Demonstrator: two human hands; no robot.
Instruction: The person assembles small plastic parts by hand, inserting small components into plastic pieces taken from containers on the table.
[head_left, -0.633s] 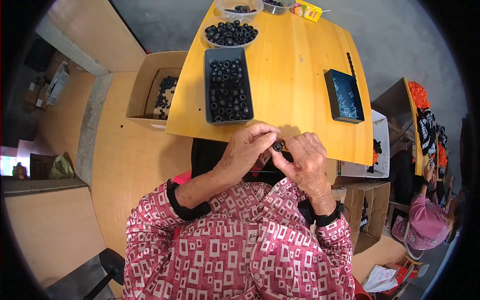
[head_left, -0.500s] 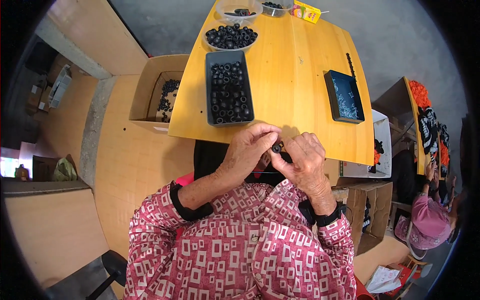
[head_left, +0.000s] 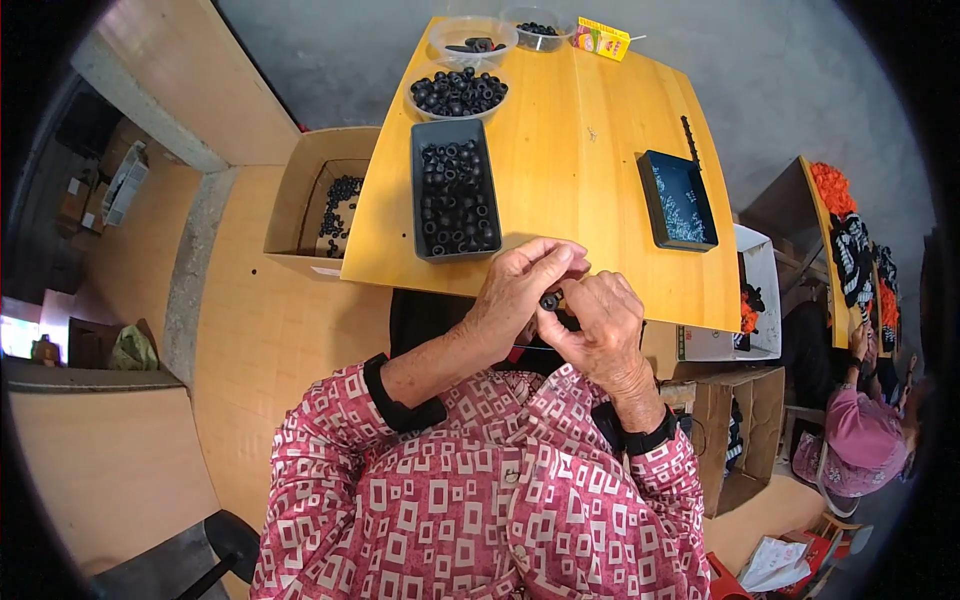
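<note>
Above my lap, close to the table's front edge, my two hands meet. A small black ring-shaped part (head_left: 550, 300) with a hole shows between them. My right hand (head_left: 602, 322) grips it between thumb and bent fingers. Right up against it, my left hand (head_left: 520, 293) has its thumb laid against its fingers; what these pinch, if anything, is hidden. Just beyond my left hand stands a dark rectangular bin (head_left: 416, 215) of similar black rings. A shallow dark tray (head_left: 715, 241) at the right holds many small, pale, shiny pieces.
Along the table's (head_left: 560, 160) far left are clear bowls (head_left: 412, 98) of black parts. A yellow drink carton (head_left: 600, 40) and a thin black strip (head_left: 690, 138) lie farther off. A cardboard box (head_left: 290, 205) stands left. Another person (head_left: 862, 430) sits at the right.
My left thumb has lifted away from the black part and moved up and right. My right hand still grips the part. The view has shifted slightly.
</note>
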